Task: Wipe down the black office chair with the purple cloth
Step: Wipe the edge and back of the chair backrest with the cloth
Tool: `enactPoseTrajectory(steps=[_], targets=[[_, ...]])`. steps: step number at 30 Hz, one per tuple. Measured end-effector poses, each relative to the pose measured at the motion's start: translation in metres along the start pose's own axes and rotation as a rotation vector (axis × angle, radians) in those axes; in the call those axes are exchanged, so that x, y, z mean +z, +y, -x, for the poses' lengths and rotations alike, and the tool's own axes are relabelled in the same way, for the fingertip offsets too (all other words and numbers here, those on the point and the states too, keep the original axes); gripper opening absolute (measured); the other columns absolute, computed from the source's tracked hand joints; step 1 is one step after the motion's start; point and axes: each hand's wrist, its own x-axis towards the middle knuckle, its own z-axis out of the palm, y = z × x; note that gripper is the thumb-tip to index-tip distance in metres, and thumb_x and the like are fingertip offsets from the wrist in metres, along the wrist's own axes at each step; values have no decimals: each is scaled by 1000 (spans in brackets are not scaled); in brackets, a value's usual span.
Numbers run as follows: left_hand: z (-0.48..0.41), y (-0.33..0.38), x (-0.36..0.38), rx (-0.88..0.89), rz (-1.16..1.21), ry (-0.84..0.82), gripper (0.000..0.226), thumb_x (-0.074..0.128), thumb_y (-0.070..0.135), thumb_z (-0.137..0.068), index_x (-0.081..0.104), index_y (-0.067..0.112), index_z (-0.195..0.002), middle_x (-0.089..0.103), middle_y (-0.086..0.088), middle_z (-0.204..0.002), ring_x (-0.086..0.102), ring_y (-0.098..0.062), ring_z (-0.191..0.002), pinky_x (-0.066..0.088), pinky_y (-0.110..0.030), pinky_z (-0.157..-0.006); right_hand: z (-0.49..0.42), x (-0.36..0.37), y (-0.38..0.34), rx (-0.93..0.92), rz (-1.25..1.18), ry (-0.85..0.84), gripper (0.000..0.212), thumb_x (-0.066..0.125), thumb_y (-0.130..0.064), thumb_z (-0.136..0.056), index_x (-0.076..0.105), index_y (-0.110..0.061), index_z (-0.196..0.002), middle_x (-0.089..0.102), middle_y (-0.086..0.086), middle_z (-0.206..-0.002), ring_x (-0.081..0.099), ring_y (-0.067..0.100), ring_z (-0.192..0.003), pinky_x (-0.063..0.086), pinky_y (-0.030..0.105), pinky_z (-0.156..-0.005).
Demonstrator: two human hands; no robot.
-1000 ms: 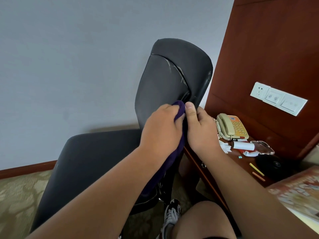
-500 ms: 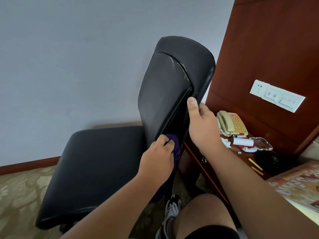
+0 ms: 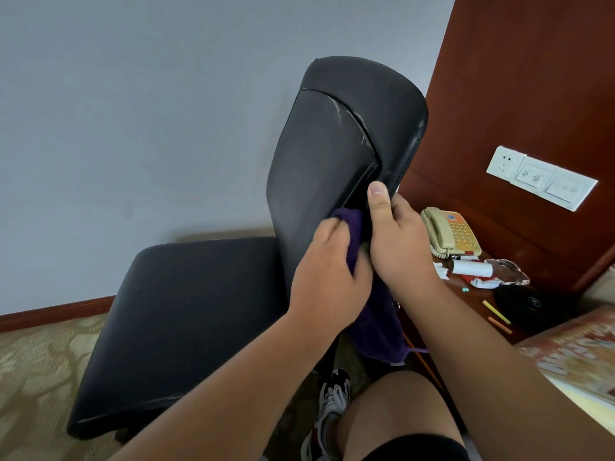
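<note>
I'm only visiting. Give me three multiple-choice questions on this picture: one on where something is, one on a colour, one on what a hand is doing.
1. Where is the telephone?
A. on the wooden desk right of the chair
B. on the chair's seat
C. on the carpet

2. What colour is the cloth?
A. yellow
B. white
C. purple

3. What is the left hand doing?
A. hanging free
B. gripping the cloth against the backrest
C. lifting the receiver

Answers: 1 A, it sits on the desk beside the chair; 2 C, its hanging folds are dark purple; 3 B, it is curled round the cloth on the backrest.
</note>
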Motion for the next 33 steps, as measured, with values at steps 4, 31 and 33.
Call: enactPoseTrajectory(steps=[4, 31, 33], targets=[[31, -36, 14, -49, -217, -137, 40, 57, 39, -97, 53, 14, -127, 49, 4, -136, 58, -11, -106, 47, -19, -85, 2, 1, 3, -20, 20, -7, 37, 38, -57, -102, 49, -32, -77, 55, -25, -57, 52, -10, -59, 37, 7, -55], [48, -66, 7, -265, -415, -389, 27, 63, 45, -93, 53, 23, -106, 59, 8, -106, 62, -18, -92, 55, -38, -80, 7, -1, -5, -40, 42, -32, 40, 40, -55, -103, 43, -30, -72, 47, -10, -58, 49, -9, -55, 37, 4, -56], [61, -80, 8, -329, -422, -437, 20, 62, 40, -94, 57, 21, -96, 62, 7, -97, 63, -16, -83, 57, -38, -76, 8, -1, -5, -43, 41, -38, 39, 40, -55, -103, 41, -32, -72, 51, -17, -54, 50, -10, -55, 37, 3, -56]])
